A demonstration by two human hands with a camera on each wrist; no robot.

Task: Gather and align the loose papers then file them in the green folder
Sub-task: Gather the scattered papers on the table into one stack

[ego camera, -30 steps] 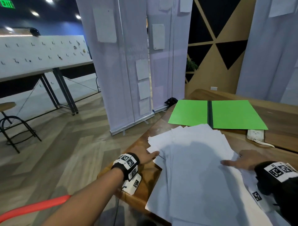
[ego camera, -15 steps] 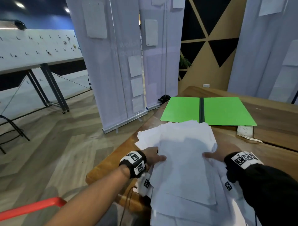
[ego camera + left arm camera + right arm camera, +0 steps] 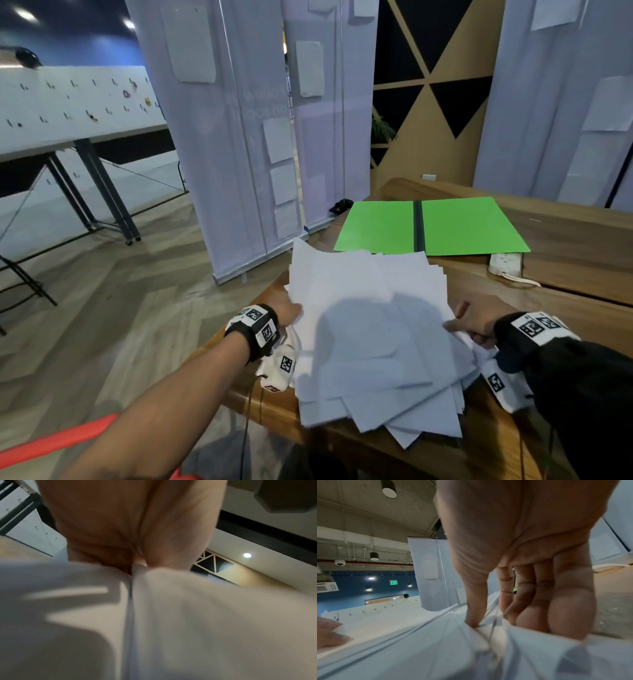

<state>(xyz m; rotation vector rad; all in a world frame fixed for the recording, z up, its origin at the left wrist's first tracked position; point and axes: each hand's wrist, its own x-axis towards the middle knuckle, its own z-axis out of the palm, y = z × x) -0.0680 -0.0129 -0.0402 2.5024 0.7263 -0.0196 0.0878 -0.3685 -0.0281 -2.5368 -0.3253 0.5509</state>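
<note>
Both forearms reach forward, one on each side of the papers (image 3: 370, 329), each wrist strapped with a black band bearing white marker tags. The left hand (image 3: 286, 313), arm bare, grips the stack's left edge, thumb above and fingers hidden beneath. The right hand (image 3: 471, 325), arm in a dark sleeve, pinches the right edge, thumb (image 3: 475, 609) pressed on top and curled fingers (image 3: 542, 601) tucked under the sheets.
</note>
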